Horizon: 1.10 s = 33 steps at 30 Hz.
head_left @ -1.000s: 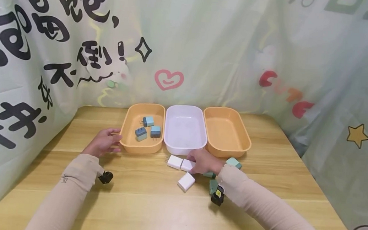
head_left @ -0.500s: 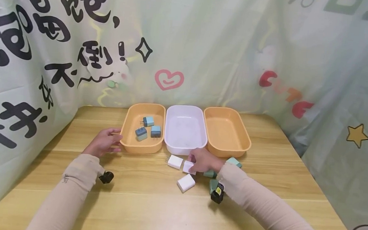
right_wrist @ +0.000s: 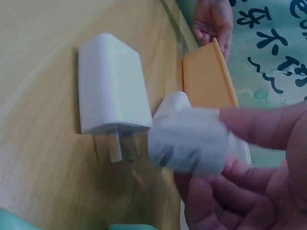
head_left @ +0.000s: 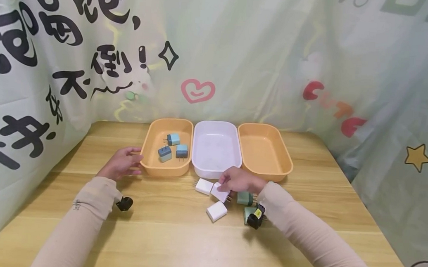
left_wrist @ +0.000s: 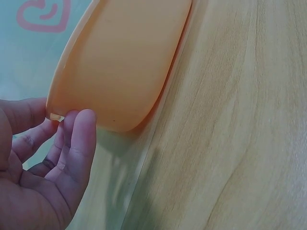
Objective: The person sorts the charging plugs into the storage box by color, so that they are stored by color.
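Note:
My right hand pinches a white plug-in charger between thumb and fingers, just in front of the lavender tray. In the right wrist view this charger is blurred, its prong end tilted toward the camera. Close by on the table lie a second white charger and a third white charger. At the left, my left hand holds the front-left rim of an orange tray, thumb and fingertips at its lip. Several blue chargers lie inside that tray.
The lavender tray stands in the middle, with a second orange tray to its right. Green chargers lie under and beside my right wrist. A printed curtain hangs behind the wooden table.
The white charger in my right hand has turned and tilted; its prongs now show toward the front right. My right wrist has shifted slightly. The left hand stays at the orange tray.

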Each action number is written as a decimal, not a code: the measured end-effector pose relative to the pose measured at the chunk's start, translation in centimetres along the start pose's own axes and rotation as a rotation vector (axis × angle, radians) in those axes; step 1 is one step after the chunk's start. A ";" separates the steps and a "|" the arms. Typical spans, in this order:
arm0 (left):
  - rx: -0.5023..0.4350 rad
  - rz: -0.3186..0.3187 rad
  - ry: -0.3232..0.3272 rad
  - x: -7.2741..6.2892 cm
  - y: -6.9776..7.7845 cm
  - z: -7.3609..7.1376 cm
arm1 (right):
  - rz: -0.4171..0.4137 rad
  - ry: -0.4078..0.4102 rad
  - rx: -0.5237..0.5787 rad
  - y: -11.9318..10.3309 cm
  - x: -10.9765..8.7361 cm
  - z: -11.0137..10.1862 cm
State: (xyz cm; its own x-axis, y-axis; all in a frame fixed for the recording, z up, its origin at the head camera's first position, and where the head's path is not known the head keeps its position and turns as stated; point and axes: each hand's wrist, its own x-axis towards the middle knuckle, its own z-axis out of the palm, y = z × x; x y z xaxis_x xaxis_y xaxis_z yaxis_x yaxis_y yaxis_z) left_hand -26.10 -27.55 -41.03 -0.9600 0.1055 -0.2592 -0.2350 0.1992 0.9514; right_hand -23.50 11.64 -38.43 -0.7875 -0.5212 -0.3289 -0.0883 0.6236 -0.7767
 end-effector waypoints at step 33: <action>-0.005 -0.020 0.004 0.0 0.2 0.0 | 0.054 -0.062 0.518 -1.3 2.1 -2.4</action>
State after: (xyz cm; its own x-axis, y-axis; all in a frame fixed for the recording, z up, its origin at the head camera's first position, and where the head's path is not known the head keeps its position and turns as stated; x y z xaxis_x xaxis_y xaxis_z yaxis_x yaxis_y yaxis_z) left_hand -26.14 -27.54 -40.79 -0.9558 0.0974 -0.2775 -0.2549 0.1965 0.9468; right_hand -26.49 11.14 -36.82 -0.7437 -0.5397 -0.3945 0.2766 0.2888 -0.9166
